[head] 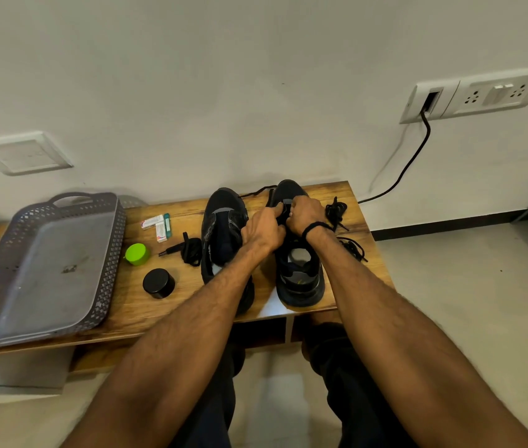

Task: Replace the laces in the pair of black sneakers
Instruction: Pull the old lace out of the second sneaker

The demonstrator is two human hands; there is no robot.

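Both forearms lead to the left hand (264,232) and right hand (304,215), together at centre frame, pinching a thin black lace (257,191) over the centre-right black mesh sneaker (301,286) on the wooden table (172,305). That lace looks limp and light, so it is probably best gripped near its stiffer tip.
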